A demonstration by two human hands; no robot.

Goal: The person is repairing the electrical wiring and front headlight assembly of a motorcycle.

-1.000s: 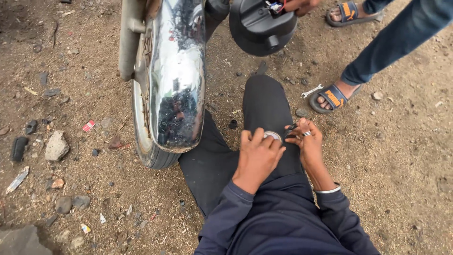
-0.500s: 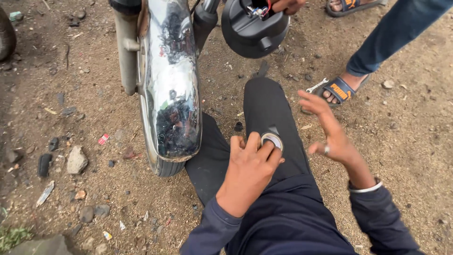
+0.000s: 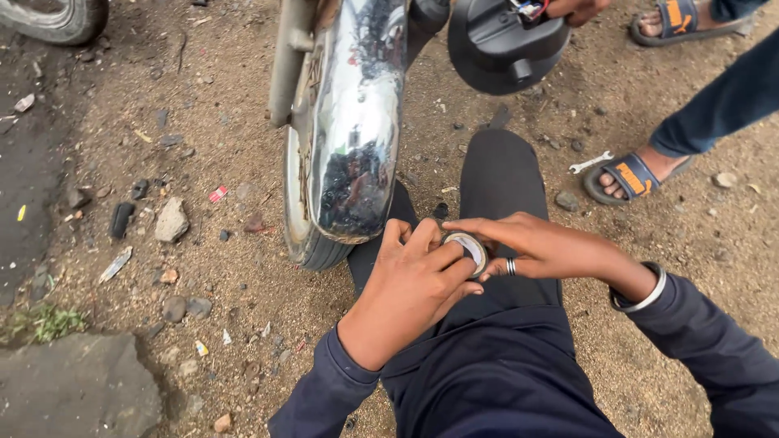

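Gripping small round metal-rimmed part (image 3: 468, 247) over lap, left hand (image 3: 414, 280) clenched round it; right hand (image 3: 531, 243) fingers touching its rim, grasp unclear. Chrome mudguard (image 3: 353, 122) just ahead on dirt ground (image 3: 203, 122). Spanner (image 3: 590, 161) beside bystander's sandal (image 3: 629, 174).

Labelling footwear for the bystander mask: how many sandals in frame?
2. One sandal on a foot at right, beside the small wrench on the dirt. The other sandal at the top right edge, partly cut off. More may lie outside the frame.
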